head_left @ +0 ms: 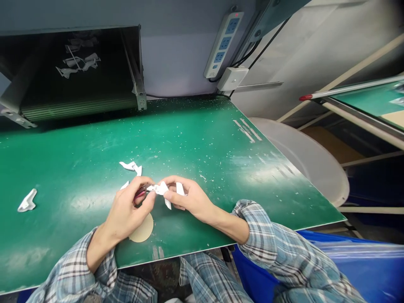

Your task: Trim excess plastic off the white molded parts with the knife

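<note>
My left hand (129,210) is closed around small red-handled nippers (139,194), mostly hidden by the palm and fingers. Its thumb and fingertips meet the end of a white plastic part (161,189). My right hand (189,195) pinches that same part between thumb and fingers. A second white piece (180,189) sticks up from among the right fingers; whether it is joined to the first cannot be seen. Just beyond the left hand lies a jointed white plastic part (132,166), with another white bit (125,185) partly hidden behind the knuckles.
A single white part (27,201) lies at the left of the green table (189,143), which is strewn with white specks. A beige disc (142,229) lies under my left wrist. Behind are a conveyor (82,107) carrying white parts (78,63) and a power strip (224,44).
</note>
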`<state>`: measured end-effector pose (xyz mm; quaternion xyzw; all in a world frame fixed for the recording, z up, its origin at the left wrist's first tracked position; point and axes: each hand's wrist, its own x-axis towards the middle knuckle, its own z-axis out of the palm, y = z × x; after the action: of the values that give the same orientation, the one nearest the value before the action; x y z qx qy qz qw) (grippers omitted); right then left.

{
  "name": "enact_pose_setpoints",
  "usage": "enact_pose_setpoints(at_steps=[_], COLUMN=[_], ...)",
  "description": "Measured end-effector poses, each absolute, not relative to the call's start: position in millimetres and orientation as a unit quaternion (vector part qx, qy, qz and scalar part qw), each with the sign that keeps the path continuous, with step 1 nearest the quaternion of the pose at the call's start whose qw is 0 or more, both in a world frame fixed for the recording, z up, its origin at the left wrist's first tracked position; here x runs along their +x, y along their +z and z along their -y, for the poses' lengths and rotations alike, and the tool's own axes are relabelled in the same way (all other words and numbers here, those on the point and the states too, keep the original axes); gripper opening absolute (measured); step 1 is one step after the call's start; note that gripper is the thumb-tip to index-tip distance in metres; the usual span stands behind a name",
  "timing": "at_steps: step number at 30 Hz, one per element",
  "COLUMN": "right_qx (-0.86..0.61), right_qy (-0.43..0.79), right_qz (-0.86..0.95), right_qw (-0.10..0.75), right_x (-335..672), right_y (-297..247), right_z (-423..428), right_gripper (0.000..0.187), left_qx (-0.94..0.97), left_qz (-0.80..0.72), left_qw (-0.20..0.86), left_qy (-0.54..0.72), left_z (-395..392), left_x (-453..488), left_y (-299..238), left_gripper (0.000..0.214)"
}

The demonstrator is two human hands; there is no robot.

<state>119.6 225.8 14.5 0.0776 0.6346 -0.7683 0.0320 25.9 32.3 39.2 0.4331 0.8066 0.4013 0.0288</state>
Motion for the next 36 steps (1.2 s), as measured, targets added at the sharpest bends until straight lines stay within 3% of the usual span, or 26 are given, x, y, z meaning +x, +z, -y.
enact_pose_setpoints(at_steps=[5,16,30,36], right_qx=[0.071,0.108,0.106,0.111], right_qy=[-0.772,-0.711,-0.716,-0.791], right_qz=[-0.631,-0.694,-0.690,-0.601], right_qw=[0.022,0.028,0.020,0.039], right_x=[118.6,116.7,119.6,117.7], right_y=[15.5,23.5,25.5,20.2], right_z=[-226.0,-227.0,-224.8,-225.2], right_gripper=[0.041,0.034,0.032,0.042], left_qx=[0.502,0.527,0.533,0.527], left_qz=[-0.822,-0.824,-0.818,-0.815], left_qw=[-0.162,-0.187,-0.197,-0.067], left_qy=[0.217,0.094,0.087,0.234], left_z=[-25.2,-22.8,-23.8,-22.6], left_x=[19.2,16.9,19.9,18.7], left_y=[33.4,34.8,36.7,32.7], left_gripper=[0.027,0.044,0.047,0.036])
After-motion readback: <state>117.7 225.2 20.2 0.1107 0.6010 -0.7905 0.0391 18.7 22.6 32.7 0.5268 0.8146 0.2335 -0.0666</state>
